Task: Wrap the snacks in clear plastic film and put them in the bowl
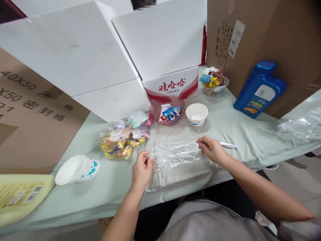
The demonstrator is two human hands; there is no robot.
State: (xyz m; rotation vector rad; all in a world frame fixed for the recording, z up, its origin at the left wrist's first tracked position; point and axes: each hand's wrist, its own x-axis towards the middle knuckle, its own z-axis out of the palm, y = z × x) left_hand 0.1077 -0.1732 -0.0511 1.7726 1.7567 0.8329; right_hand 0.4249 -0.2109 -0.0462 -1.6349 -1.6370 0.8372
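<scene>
A crinkled sheet of clear plastic wrap (175,154) lies stretched on the pale green tablecloth in front of me. My left hand (141,169) pinches its left edge with closed fingers. My right hand (212,150) grips the right edge, fingers curled. A white pen (227,145) lies just beyond my right hand. Behind the wrap stand a pink bowl (167,113) of wrapped sweets and an empty white paper bowl (197,113).
A heap of snack packets (122,137) lies left of the wrap. A tipped white paper bowl (76,169) and a yellow jug (22,197) are at the left. White cartons (100,57), brown cardboard, a blue bottle (259,88) and a bowl of sweets (214,80) line the back.
</scene>
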